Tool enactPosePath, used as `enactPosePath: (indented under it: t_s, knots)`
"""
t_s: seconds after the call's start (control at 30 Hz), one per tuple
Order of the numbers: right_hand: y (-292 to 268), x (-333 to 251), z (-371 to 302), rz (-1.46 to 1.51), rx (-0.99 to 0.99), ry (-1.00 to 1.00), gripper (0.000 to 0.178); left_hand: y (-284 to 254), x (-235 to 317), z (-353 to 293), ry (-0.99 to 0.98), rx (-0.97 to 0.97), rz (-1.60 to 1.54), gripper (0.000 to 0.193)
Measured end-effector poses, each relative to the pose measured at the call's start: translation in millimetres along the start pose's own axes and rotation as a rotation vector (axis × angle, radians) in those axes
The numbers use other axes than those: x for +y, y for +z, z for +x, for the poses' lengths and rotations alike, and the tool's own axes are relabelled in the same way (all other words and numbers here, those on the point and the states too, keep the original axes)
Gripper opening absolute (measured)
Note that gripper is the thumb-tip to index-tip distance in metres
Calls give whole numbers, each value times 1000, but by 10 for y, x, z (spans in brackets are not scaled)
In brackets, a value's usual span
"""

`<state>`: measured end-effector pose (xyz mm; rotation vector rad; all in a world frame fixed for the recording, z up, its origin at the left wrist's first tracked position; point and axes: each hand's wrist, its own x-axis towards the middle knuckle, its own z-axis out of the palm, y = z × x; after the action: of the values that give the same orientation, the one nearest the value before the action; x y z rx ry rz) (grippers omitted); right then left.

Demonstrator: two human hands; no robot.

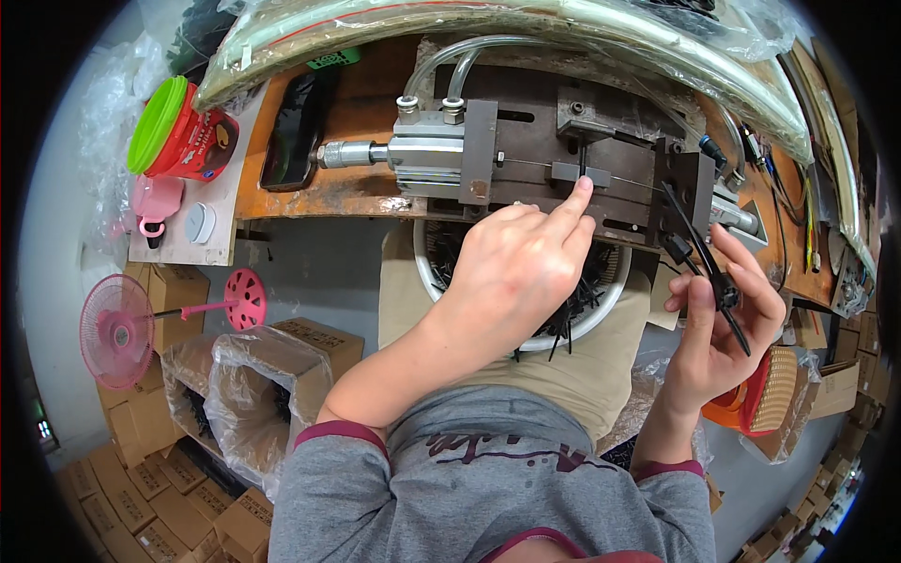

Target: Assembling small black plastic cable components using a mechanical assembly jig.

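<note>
My left hand (526,261) reaches over the metal fixture with its index finger stretched out and the other fingers partly curled. That fingertip rests on the near end of a thin black strip (583,155), just over a small grey block (565,173). The thumb is hidden. To the right, my right hand (737,324) is closed around several long black plastic pieces (701,253), which look like cable ties with block-shaped heads. They stick out past the thumb and fingers, near the fixture's right-hand upright plate (693,192).
A pneumatic cylinder (427,155) with clear hoses (488,42) sits at the fixture's left. Below my hands, a white-rimmed basket (601,319) holds black pieces. A phone (293,131) and red bucket (211,141) lie left. A pink fan (117,330) and bagged boxes (253,403) stand lower left.
</note>
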<state>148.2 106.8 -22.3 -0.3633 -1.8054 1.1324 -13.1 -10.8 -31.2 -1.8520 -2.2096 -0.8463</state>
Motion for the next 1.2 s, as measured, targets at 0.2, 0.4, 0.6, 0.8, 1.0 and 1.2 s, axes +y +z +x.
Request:
enactPosePath:
  t_s: [0.2,0.4,0.6,0.8,1.0,1.2]
  knots:
    - [-23,98,-55,-214,24,-171,36,35,-13,-7,-23,48,-14,18]
    - [-7,117,-51,-509,-15,-393,42,38,-21,-9,-31,113,-78,27]
    - [98,107,-96,-506,-173,-447,31,-99,186,-55,-41,244,-763,40]
    - [180,34,-27,-543,-145,-419,28,-71,169,-96,-54,365,-582,37]
    - [139,168,-32,-181,14,-131,20,43,88,-127,-144,293,-350,30]
    - [38,82,-49,129,82,226,19,172,-30,-60,0,191,14,24]
